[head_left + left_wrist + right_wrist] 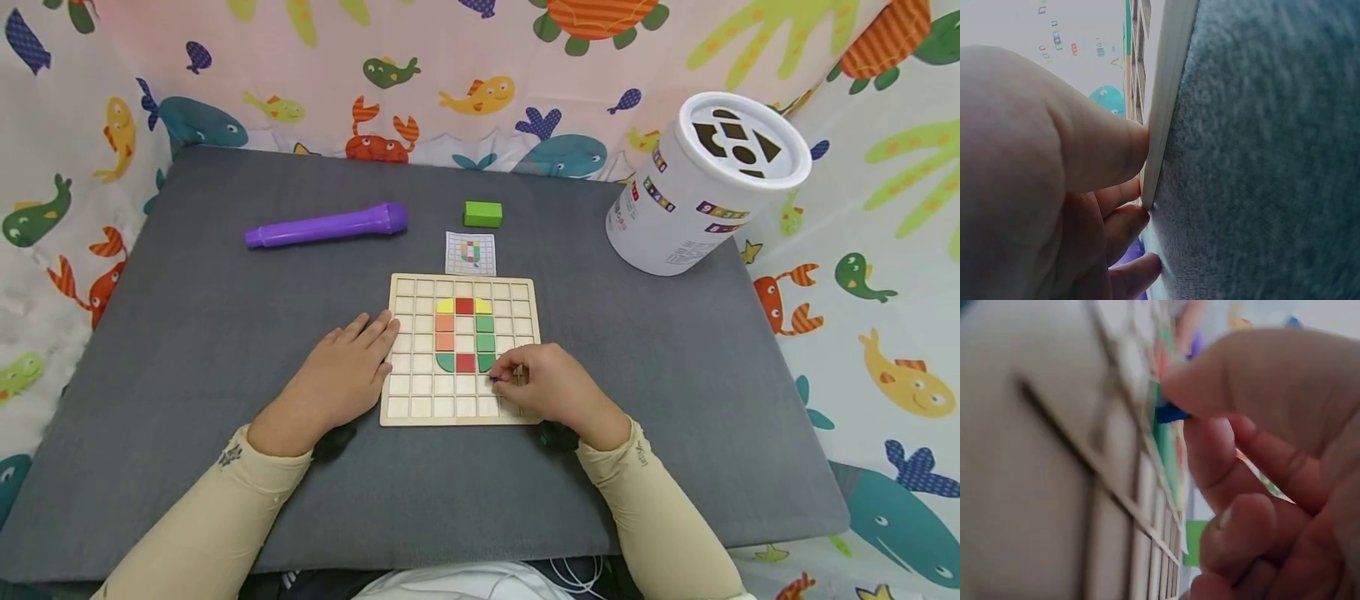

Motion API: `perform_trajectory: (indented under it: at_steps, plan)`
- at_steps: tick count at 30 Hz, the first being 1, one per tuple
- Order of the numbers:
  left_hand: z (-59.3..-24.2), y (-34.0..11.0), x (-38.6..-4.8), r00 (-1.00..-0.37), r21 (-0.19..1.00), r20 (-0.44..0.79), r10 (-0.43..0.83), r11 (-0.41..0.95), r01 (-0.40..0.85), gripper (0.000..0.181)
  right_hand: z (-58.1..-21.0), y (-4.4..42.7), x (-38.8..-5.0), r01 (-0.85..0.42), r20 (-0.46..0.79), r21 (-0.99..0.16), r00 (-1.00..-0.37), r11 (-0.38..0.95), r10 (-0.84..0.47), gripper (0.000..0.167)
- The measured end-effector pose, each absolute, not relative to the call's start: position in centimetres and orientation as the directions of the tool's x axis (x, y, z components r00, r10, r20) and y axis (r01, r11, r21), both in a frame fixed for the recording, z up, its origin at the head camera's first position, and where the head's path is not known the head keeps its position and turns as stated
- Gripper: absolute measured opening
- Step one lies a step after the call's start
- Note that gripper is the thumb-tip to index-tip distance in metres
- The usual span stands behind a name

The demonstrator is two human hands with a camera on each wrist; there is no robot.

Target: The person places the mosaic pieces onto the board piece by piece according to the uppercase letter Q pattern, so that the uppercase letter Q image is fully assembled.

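A wooden grid board (405, 385) lies on the grey table. Coloured pieces form a ring in its cells: yellow corners, red at top and bottom, orange on the left, green on the right. My left hand (337, 375) lies at the board's left edge, fingers extended; in the left wrist view its thumb (1107, 147) touches the rim. Between thumb and forefinger, my right hand (555, 383) pinches a small blue piece (1171, 413) over the board, by the ring's lower right corner. The fingers hide most of that piece, so its shape is unclear.
Behind the board lie a printed pattern card (470, 253) and a green block (482, 214). A purple microphone-shaped stick (326, 226) rests at the back left. At the back right stands a white tub (675, 208) with shaped holes in its lid. Patterned cloth hangs around the table.
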State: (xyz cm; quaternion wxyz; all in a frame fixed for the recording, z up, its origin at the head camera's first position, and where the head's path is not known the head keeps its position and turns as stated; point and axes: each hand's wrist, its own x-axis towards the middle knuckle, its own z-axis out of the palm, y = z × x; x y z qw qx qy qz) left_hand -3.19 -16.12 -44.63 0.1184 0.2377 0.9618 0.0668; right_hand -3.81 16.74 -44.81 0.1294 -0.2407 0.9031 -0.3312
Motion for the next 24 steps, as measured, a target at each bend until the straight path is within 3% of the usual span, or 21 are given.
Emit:
perform_trajectory:
  at_steps: [8,16,24]
  plan:
    - [-44.4,-15.9,-3.1,-0.858,0.182,-0.182,0.480,0.874,0.450,0.061,-45.2,15.7,-3.0,-0.379,-0.068,-0.632,-0.842,0.676,-0.536,0.013]
    - [-44.3,-15.8,-3.1,-0.858,0.180,-0.184,0.479,0.875,0.450,0.060,-45.8,15.9,-3.2,-0.524,0.064,-0.511,-0.814,0.682,-0.578,0.027]
    - [-44.7,-15.8,-3.1,-0.858,0.186,-0.186,0.478,0.875,0.447,0.061,-46.2,15.6,-3.1,-0.509,0.030,-0.456,-0.829,0.730,-0.559,0.026]
